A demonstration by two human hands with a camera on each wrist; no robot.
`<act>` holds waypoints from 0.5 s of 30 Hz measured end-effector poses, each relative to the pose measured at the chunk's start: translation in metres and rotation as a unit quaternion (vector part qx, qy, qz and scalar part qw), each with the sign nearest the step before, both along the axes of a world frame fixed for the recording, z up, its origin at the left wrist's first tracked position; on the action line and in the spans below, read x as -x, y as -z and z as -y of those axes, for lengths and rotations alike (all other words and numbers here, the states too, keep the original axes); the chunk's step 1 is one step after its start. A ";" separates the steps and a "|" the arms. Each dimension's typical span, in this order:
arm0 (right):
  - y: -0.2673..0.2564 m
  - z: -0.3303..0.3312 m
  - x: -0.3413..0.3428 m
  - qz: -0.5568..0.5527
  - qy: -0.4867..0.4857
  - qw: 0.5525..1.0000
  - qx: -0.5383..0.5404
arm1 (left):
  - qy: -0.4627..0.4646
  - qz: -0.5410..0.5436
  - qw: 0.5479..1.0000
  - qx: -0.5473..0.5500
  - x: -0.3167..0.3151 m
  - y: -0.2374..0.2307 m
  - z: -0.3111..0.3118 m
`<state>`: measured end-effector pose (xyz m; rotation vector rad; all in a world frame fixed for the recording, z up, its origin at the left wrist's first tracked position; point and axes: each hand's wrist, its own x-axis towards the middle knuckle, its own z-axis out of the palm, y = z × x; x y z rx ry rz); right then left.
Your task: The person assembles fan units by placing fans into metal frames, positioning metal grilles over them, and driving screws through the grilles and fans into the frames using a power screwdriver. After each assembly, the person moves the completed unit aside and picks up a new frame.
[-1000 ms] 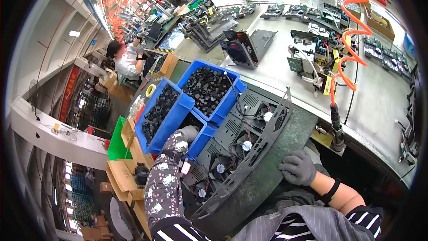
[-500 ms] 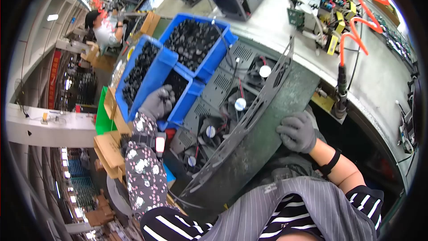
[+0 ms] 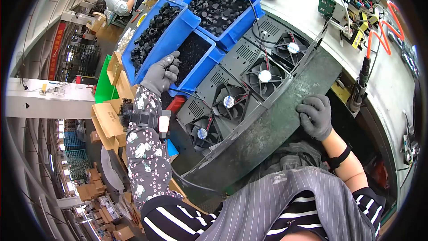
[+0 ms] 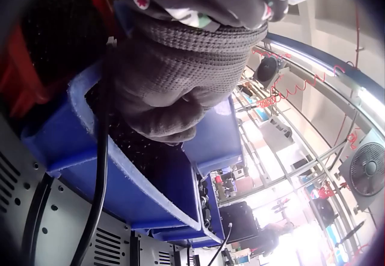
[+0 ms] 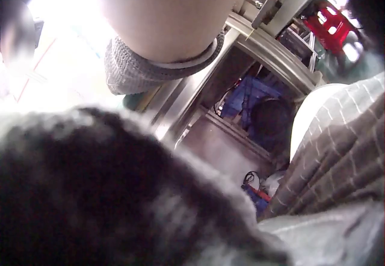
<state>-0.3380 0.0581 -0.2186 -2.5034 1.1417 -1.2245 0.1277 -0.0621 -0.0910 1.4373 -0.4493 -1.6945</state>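
Note:
My left hand [image 3: 159, 75], in a grey glove, is over the near-left side of the small blue bin [image 3: 211, 58] of tiny black pieces. Its fingers are curled, and no object shows in them; the left wrist view has the gloved hand [image 4: 174, 91] above the same bin [image 4: 144, 185]. Beside the bins lies a slotted grey metal panel [image 3: 218, 76] carrying several black fans [image 3: 265, 76] with round labels, wires and a raised front rail. My gloved right hand [image 3: 315, 117] rests on the dark green bench edge, fingers loosely bent, holding nothing visible.
Two larger blue bins [image 3: 263, 6] hold black caps [image 3: 218, 9]. A red container [image 3: 176, 103] sits near my left wrist. At right hang an orange coiled cord [image 3: 387, 40] and a tool [image 3: 358, 90]. Cardboard boxes [image 3: 107, 122] stand at left; a person sits beyond.
My left hand has come up out of the small bin to its near-left side, fingers curled. The head view has shifted, bringing bins and fans closer. My right hand remains on the bench edge.

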 end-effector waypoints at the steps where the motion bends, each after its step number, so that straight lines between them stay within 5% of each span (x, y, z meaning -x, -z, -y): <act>1: 0.000 -0.001 -0.001 -0.001 0.007 1.000 -0.002 | 0.003 -0.002 1.000 0.003 0.000 -0.002 -0.002; 10: -0.004 -0.003 -0.003 0.009 0.008 1.000 -0.007 | 0.014 -0.019 0.996 0.085 0.004 -0.038 -0.019; 15: -0.003 -0.004 -0.004 0.012 0.013 1.000 0.005 | -0.001 0.160 0.985 0.058 0.013 -0.032 -0.029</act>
